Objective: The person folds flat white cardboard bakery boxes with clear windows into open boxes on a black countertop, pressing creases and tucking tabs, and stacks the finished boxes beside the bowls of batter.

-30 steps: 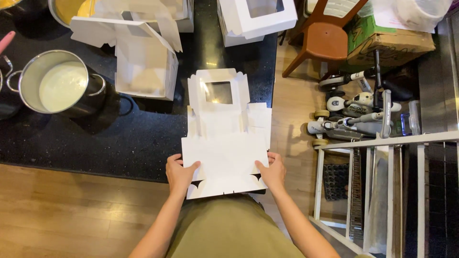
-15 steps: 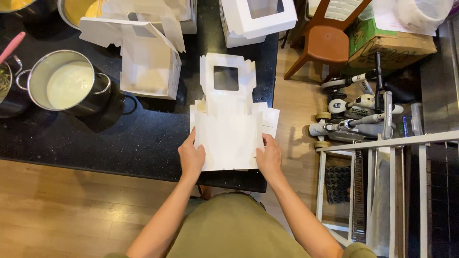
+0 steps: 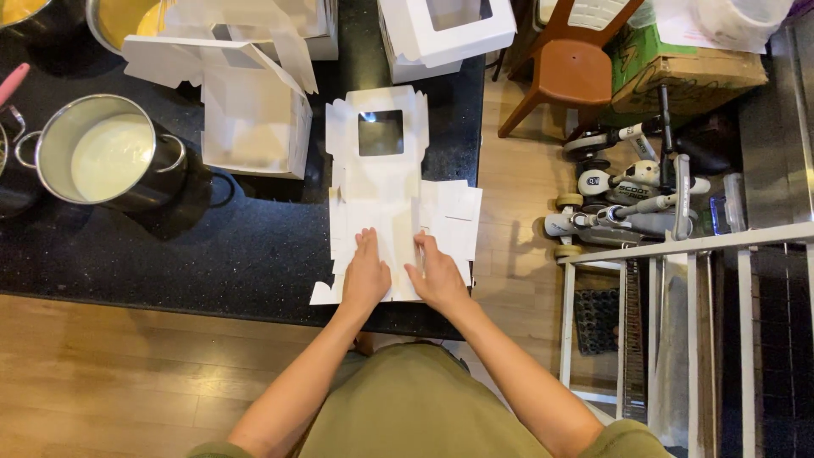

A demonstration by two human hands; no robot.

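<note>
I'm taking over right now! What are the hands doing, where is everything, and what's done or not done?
Left hand: flat, palm down on the unfolded white cardboard box with a square window.
Right hand: flat on the same sheet, beside the left.
Where: the sheet lies flat on the black speckled countertop, its right flaps past the counter edge.
Done: a folded white box lying open on its side sits behind, beside a steel pot of pale liquid.
Left: no panel of this sheet is folded up yet.

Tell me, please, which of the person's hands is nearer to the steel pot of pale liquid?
Left. The left hand lies flat on the unfolded white box, on the side toward the steel pot; the right hand lies beside it, farther away.
</note>
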